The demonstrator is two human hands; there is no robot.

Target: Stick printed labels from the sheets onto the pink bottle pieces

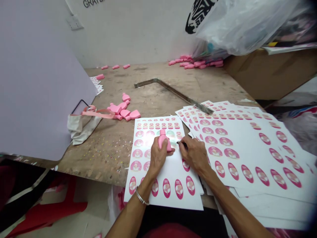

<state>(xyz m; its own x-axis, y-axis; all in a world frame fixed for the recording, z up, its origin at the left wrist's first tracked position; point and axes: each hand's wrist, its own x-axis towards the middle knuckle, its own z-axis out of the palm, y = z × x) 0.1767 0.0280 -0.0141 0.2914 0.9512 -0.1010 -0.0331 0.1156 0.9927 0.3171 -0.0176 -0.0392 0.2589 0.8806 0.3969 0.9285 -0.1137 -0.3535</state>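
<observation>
My left hand is closed around a small pink plastic bottle, its neck pointing away from me. Under both hands lies a white sticker sheet printed with pink oval and rounded labels, with some bare patches. Pinched in my right hand is a small dark pointed tool. Its tip is just right of the bottle, over the sheet; most of it is hidden by my fingers, so its kind does not show.
More sticker sheets are stacked at the right, with a bent metal bar partly resting on them. Loose pink bottles lie left of centre, others along the wall. A cloth pouch sits by the white panel; a cardboard box stands right.
</observation>
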